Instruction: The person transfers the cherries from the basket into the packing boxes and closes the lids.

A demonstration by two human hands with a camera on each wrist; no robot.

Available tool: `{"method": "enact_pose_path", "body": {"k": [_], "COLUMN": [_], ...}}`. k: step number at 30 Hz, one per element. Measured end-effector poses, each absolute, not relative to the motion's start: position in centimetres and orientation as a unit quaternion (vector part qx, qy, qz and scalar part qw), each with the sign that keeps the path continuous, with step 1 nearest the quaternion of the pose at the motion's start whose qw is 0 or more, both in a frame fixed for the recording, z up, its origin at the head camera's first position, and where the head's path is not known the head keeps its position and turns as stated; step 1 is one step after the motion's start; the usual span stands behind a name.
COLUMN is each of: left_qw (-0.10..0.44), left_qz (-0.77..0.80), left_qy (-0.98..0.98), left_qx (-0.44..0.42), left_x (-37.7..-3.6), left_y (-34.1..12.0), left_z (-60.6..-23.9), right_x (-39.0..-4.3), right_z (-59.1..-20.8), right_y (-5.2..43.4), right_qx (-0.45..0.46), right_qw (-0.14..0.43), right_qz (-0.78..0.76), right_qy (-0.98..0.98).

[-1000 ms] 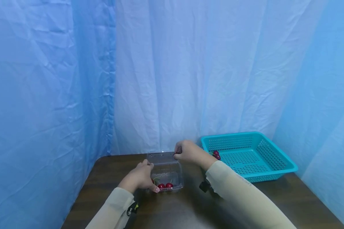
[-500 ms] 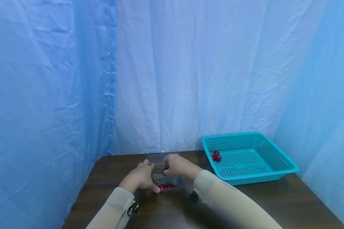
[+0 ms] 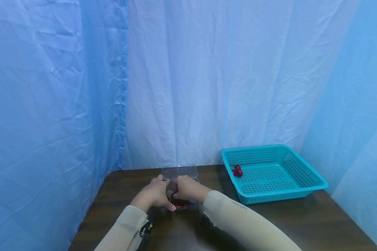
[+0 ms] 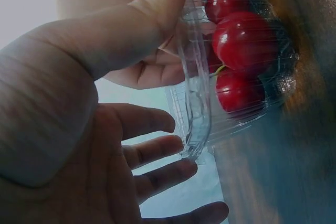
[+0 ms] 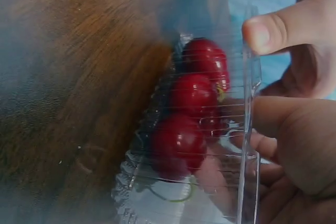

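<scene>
A clear plastic clamshell container (image 3: 194, 206) stands on the table with its lid (image 3: 179, 171) folded back. My left hand (image 3: 155, 194) holds its left side, thumb on the front rim and the other fingers towards the back. In the left wrist view, those fingertips touch the rim. My right hand (image 3: 190, 188) reaches down inside, fingers curled and pinching a dark red cherry (image 3: 175, 190), mostly hidden. Several red cherries (image 4: 245, 43) lie along the container's front wall. The right wrist view shows a green stem (image 5: 181, 199) beside the cherries.
A turquoise perforated basket (image 3: 286, 192) stands at the right of the dark wooden table (image 3: 122, 188). A few cherries (image 3: 237, 170) lie in its left end. Pale blue curtains (image 3: 191, 87) hang behind and at both sides.
My right hand has moved left and down from above the lid into the container, bringing a cherry with it. The left hand stays in place on the container.
</scene>
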State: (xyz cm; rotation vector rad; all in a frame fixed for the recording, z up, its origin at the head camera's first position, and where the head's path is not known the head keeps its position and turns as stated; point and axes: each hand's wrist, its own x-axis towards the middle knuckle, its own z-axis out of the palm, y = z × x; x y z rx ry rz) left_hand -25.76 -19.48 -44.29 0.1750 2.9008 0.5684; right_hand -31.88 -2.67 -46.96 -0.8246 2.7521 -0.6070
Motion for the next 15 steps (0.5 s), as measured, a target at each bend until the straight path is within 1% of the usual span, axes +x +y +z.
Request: {"method": "enact_pose_path", "body": {"k": [6,15], "left_qw": [0.091,0.09], "left_qz": [0.191,0.181], "left_qy": [0.976,0.978], "left_qx": [0.055,0.042], "left_x": [-25.7,-25.9], "left_y": [-19.3,-19.3], "left_z": [-44.2,-44.5], "right_x": [-31.6,-32.4], "right_z": [-46.4,-42.8], "right_y": [-1.8,1.8], "right_qx": [-0.269,-0.247], "right_qw": [0.1,0.074], "right_qz": [-0.217,-0.233], "right_qy": [0.933,0.937]}}
